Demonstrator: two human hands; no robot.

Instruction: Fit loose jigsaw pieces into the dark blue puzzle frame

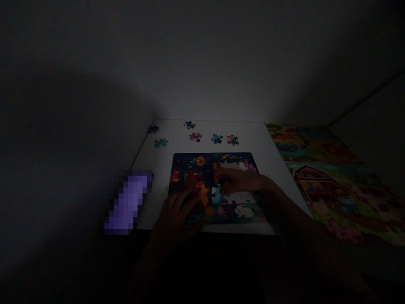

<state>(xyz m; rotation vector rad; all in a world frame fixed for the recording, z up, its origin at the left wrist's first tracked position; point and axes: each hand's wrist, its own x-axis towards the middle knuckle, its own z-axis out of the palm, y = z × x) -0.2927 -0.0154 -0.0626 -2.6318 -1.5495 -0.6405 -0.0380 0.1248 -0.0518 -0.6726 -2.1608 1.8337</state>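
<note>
The room is dim. A dark, colourful jigsaw puzzle (193,162) lies partly assembled on a white tabletop (164,169), with white gaps at its upper right and lower right. My left hand (174,215) rests on the puzzle's lower left, fingers apart and holding nothing visible. Above the puzzle's middle, my right hand (236,181) has its fingers bunched. Whether they pinch a piece is hidden by the dimness. Several loose puzzle pieces, including a teal piece (217,139) and a purple piece (195,137), lie beyond the puzzle.
A blurred purple block (128,202) stands at the table's left edge, next to a grey wall (95,105). A colourful farm picture with a red barn (311,181) lies flat to the right of the table, beyond its right edge.
</note>
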